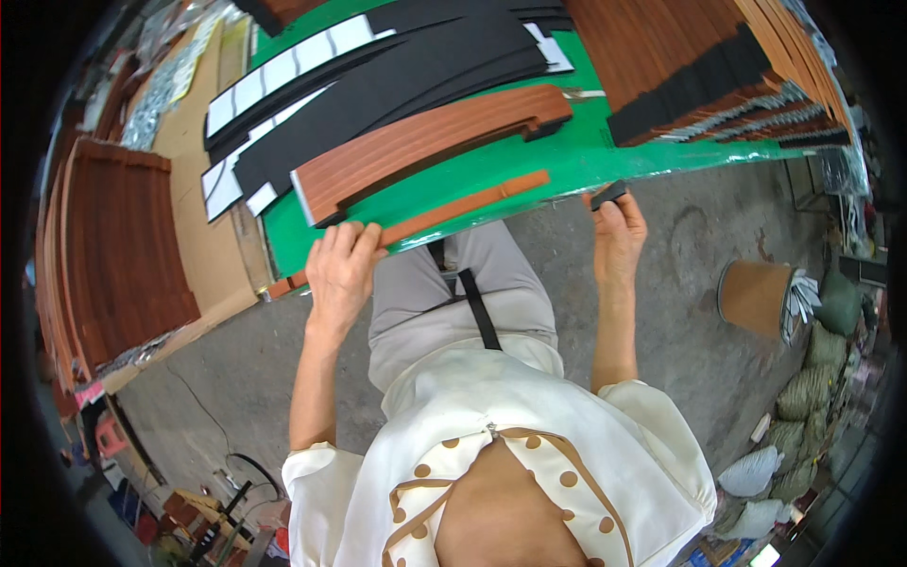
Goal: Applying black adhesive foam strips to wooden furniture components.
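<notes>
My left hand [342, 269] is closed over a narrow reddish-brown wooden strip [463, 205] lying along the table's front edge. Its fingertips come close to the near end of a curved wood-grain piece [435, 137], which has a black pad under each end. Off the table's edge to the right, my right hand [620, 238] pinches a small black foam-like piece [607, 196] between thumb and fingers. Behind the curved piece, black sheets [397, 90] with white backing lie overlapped on the green tabletop [576, 156].
Wood-grain boards with black ends [699, 71] are stacked at the table's right. Another stack of brown pieces [123, 250] stands on cardboard at the left. A brown bin [754, 295] and several sacks [789, 444] sit on the concrete floor to the right.
</notes>
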The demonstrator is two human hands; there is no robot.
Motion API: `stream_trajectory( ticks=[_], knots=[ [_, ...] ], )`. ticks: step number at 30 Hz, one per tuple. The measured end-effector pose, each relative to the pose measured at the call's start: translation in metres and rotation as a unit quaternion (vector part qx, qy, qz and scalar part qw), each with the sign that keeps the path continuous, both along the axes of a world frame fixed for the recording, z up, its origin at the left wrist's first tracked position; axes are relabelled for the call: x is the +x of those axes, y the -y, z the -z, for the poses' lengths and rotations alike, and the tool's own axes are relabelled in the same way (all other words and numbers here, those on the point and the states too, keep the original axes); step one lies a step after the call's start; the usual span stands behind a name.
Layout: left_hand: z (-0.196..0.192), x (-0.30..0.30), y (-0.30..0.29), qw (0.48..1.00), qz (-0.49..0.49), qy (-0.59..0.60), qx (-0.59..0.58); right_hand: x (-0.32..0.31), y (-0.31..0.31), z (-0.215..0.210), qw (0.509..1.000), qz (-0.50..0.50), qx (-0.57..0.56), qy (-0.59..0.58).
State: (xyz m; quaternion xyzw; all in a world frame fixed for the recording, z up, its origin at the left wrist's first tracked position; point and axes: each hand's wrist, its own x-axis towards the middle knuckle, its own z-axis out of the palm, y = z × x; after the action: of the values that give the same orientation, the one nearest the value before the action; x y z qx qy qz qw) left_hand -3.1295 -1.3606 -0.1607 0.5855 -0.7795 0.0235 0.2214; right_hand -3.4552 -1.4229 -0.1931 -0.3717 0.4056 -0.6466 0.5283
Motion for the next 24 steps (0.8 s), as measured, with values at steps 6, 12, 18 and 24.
stream_trajectory(
  ticks=[6,12,18,24],
  knots=[
    [0.017,-0.008,0.014,0.996,-0.035,0.078,-0.004,-0.014,-0.010,0.016,1.000,-0.006,0.008,-0.016],
    [0.024,-0.060,0.026,0.996,-0.051,0.078,-0.008,-0.023,0.003,0.011,0.990,-0.064,0.009,-0.129],
    [0.035,-0.121,0.055,0.995,-0.033,-0.089,-0.025,-0.016,0.042,-0.014,0.916,-0.160,-0.076,-0.361],
    [0.040,-0.137,0.063,0.979,-0.091,-0.181,-0.034,0.005,0.065,-0.028,0.763,-0.180,-0.232,-0.576]
  ],
)
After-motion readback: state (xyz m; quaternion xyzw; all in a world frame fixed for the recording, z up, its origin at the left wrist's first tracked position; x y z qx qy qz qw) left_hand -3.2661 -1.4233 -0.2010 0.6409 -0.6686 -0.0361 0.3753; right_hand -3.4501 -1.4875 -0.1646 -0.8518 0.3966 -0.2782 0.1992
